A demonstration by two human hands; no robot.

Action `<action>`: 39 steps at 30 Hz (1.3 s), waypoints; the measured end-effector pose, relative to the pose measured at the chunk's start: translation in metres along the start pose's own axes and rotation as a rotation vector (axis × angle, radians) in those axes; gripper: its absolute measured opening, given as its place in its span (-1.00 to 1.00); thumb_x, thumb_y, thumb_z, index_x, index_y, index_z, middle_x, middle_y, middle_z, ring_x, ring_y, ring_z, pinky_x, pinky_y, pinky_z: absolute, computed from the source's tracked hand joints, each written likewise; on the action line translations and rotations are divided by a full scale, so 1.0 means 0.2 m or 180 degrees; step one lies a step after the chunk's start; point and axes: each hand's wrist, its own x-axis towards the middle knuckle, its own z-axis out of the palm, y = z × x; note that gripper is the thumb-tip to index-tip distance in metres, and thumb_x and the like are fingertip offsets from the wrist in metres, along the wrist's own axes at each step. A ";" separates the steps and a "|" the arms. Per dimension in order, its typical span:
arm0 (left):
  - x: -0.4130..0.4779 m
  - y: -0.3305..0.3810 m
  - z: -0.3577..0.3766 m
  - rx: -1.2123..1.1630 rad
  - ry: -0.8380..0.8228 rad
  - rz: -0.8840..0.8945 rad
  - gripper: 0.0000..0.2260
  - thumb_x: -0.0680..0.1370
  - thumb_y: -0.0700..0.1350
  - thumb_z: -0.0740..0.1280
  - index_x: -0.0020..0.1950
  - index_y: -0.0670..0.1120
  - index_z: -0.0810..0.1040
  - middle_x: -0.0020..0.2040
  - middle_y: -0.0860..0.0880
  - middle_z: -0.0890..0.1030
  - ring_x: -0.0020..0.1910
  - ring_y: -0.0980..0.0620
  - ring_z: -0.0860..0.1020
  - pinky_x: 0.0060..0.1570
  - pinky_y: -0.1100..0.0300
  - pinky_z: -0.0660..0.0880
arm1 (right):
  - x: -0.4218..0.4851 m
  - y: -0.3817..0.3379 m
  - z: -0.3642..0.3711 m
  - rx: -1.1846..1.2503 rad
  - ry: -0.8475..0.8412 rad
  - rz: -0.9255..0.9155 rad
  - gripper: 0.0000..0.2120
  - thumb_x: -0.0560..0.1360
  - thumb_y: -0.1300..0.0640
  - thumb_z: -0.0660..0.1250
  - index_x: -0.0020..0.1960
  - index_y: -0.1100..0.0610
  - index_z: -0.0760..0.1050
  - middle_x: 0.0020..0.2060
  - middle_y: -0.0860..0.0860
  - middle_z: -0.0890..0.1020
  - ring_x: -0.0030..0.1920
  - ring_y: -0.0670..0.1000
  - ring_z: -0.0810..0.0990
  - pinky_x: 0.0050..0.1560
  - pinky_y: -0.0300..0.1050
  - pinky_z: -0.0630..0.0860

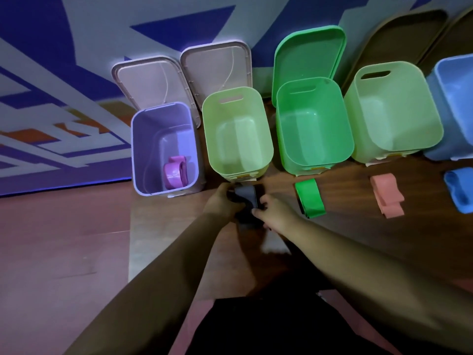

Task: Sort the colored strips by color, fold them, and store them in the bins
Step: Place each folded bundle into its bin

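Five bins stand in a row by the wall, their lids leaning open behind them. The purple bin, at 10 o'clock from the hands, holds a folded magenta strip. The pale bin at 12, the green bin at 1 and the second pale bin at 2 show bare bottoms. The blue bin is cut by the frame edge.

The table is dark wood, with reddish floor at 9 and a blue, white and orange wall beyond. A green strip, pink strip and blue strip each lie before a bin.

The dark strip, grey and partly folded, sits on the table just before the pale bin. The left hand curls its fingers round the strip's far end, and the right hand pinches its right edge.
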 end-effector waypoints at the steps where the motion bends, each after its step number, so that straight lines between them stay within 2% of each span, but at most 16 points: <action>1: 0.00 -0.01 0.00 -0.0045 0.0009 -0.0009 -0.46 0.44 -0.25 0.59 0.35 -0.03 0.48 0.05 -0.11 0.68 -0.10 -0.17 0.70 -0.18 -0.14 0.70 | 0.00 0.00 -0.01 -0.0019 -0.0050 -0.0019 -0.53 0.62 -0.01 0.46 0.46 0.12 0.45 0.18 0.12 0.65 -0.08 0.14 0.72 -0.33 -0.09 0.57; 5: -0.02 -0.01 0.01 -0.0140 -0.0134 0.0043 -0.49 0.41 -0.36 0.53 0.23 -0.07 0.40 -0.02 -0.14 0.64 -0.17 -0.14 0.67 -0.21 -0.13 0.69 | -0.01 0.02 -0.02 -0.0087 -0.0249 -0.0105 -0.70 0.62 0.10 0.46 0.28 0.07 0.45 0.10 0.07 0.63 -0.24 0.01 0.63 -0.52 -0.30 0.41; 9: -0.07 -0.02 0.00 -0.0133 -0.0354 0.0307 -0.49 0.43 -0.47 0.49 0.26 -0.10 0.43 0.06 -0.08 0.64 -0.09 0.05 0.63 -0.26 0.29 0.58 | -0.01 0.04 -0.04 -0.0067 -0.0402 -0.0136 -0.64 0.62 0.16 0.47 0.37 0.14 0.47 -0.10 0.05 0.62 -0.31 -0.05 0.56 -0.57 -0.35 0.35; 10: -0.09 -0.01 -0.01 -0.0125 -0.0403 0.0325 -0.49 0.44 -0.45 0.49 0.30 -0.11 0.48 0.09 -0.10 0.66 -0.08 0.05 0.63 -0.24 0.32 0.56 | -0.02 0.04 -0.04 -0.0077 -0.0431 -0.0124 -0.60 0.61 0.15 0.48 0.39 0.12 0.46 -0.14 0.02 0.61 -0.33 -0.06 0.55 -0.57 -0.34 0.35; 13: -0.15 0.01 -0.05 0.0301 -0.0318 0.0439 -0.49 0.36 -0.21 0.56 0.30 -0.03 0.59 0.10 -0.06 0.69 0.03 -0.05 0.66 -0.04 0.12 0.61 | -0.03 0.05 -0.05 -0.0167 -0.0521 -0.0090 -0.55 0.58 0.10 0.51 0.42 0.11 0.49 -0.17 -0.10 0.60 -0.33 -0.15 0.50 -0.43 -0.28 0.35; 16: -0.21 0.03 -0.10 0.0057 -0.0391 0.0422 -0.52 0.30 -0.18 0.55 0.18 0.05 0.60 0.02 -0.02 0.69 0.02 -0.09 0.67 0.07 -0.06 0.65 | -0.08 -0.01 -0.11 -0.0192 -0.0716 -0.0144 -0.51 0.57 0.04 0.52 0.46 0.05 0.51 -0.15 -0.15 0.60 -0.28 -0.20 0.49 -0.37 -0.31 0.35; 18: -0.27 0.05 -0.15 -0.0339 -0.0383 0.0461 -0.59 0.27 -0.19 0.55 0.07 0.03 0.57 -0.03 -0.06 0.69 -0.02 -0.11 0.67 0.07 -0.13 0.66 | -0.13 -0.08 -0.19 -0.0074 -0.0858 -0.0179 -0.47 0.56 -0.01 0.53 0.48 -0.01 0.47 0.01 -0.10 0.64 -0.20 -0.16 0.55 -0.33 -0.31 0.40; 20: -0.30 0.07 -0.18 -0.0958 -0.0403 0.0360 -0.61 0.32 -0.27 0.55 0.08 -0.07 0.53 0.00 -0.15 0.67 -0.05 -0.12 0.66 0.04 -0.12 0.65 | -0.16 -0.15 -0.28 0.0069 -0.0808 -0.0298 -0.51 0.52 -0.07 0.56 0.39 -0.06 0.50 0.16 -0.01 0.64 -0.06 -0.09 0.61 -0.19 -0.22 0.47; 22: -0.34 0.11 -0.19 -0.1683 -0.0477 0.0224 -0.63 0.41 -0.40 0.49 0.10 -0.11 0.49 0.04 -0.17 0.62 -0.04 -0.07 0.64 0.01 -0.02 0.65 | -0.18 -0.21 -0.37 0.0131 -0.0606 -0.0573 -0.59 0.44 -0.13 0.62 0.18 -0.04 0.58 0.10 0.02 0.68 0.01 -0.02 0.63 -0.06 -0.16 0.50; 24: -0.37 0.15 -0.19 -0.2266 -0.0550 0.0182 -0.61 0.43 -0.44 0.44 0.15 -0.13 0.48 0.07 -0.16 0.61 0.03 -0.08 0.64 0.06 0.02 0.67 | -0.21 -0.28 -0.45 0.0191 -0.0552 -0.0761 -0.64 0.43 -0.10 0.63 0.05 0.02 0.55 -0.07 0.00 0.65 -0.08 -0.02 0.58 -0.10 -0.19 0.45; 28: -0.37 0.25 -0.16 -0.2978 -0.0476 0.0219 -0.59 0.51 -0.46 0.39 0.33 -0.30 0.44 0.27 -0.30 0.59 0.23 -0.22 0.64 0.19 -0.05 0.63 | -0.24 -0.44 -0.57 0.0125 -0.0373 -0.0852 -0.39 0.21 -0.35 0.57 0.11 -0.06 0.50 0.06 0.05 0.66 0.00 0.04 0.66 0.00 0.01 0.58; 30: -0.36 0.29 -0.13 -0.3044 -0.0381 0.0210 -0.49 0.47 -0.38 0.46 0.39 -0.31 0.42 0.31 -0.32 0.59 0.24 -0.22 0.64 0.26 -0.08 0.60 | -0.23 -0.50 -0.61 0.0035 -0.0125 -0.1032 -0.39 0.19 -0.35 0.57 0.12 -0.12 0.50 0.11 0.02 0.64 0.02 0.06 0.68 0.07 0.11 0.66; 32: -0.36 0.34 -0.11 -0.2852 -0.0189 0.0202 -0.54 0.49 -0.34 0.50 0.35 -0.23 0.46 0.21 -0.24 0.64 0.15 -0.13 0.66 0.24 -0.06 0.57 | -0.21 -0.57 -0.65 -0.0055 0.0122 -0.1099 -0.44 0.25 -0.27 0.62 0.14 -0.14 0.50 0.15 0.00 0.63 0.06 0.10 0.69 0.13 0.17 0.67; 35: -0.38 0.37 -0.10 -0.2451 0.0061 0.0190 -0.67 0.58 -0.34 0.43 0.28 -0.07 0.53 0.07 -0.09 0.68 0.05 -0.08 0.65 0.14 -0.04 0.55 | -0.18 -0.68 -0.72 -0.0354 0.0434 -0.1244 -0.52 0.41 -0.07 0.64 0.22 -0.05 0.52 0.15 -0.02 0.62 0.10 0.08 0.63 0.05 -0.02 0.55; 37: -0.38 0.36 -0.11 -0.2282 0.0163 0.0123 -0.66 0.61 -0.31 0.40 0.35 -0.06 0.50 0.13 -0.10 0.67 0.04 -0.10 0.66 0.12 -0.05 0.57 | -0.16 -0.74 -0.75 -0.0553 0.0541 -0.1368 -0.57 0.44 -0.02 0.62 0.23 -0.02 0.54 0.08 -0.01 0.62 0.06 0.07 0.61 -0.04 -0.08 0.45; 39: -0.38 0.33 -0.12 -0.1983 0.0295 0.0082 -0.66 0.63 -0.26 0.38 0.39 -0.05 0.48 0.17 -0.15 0.64 0.02 -0.11 0.66 0.07 -0.07 0.60 | -0.12 -0.80 -0.77 -0.0770 0.0611 -0.1537 -0.59 0.45 0.02 0.61 0.23 -0.03 0.54 0.03 0.01 0.63 0.00 0.10 0.61 -0.09 -0.07 0.47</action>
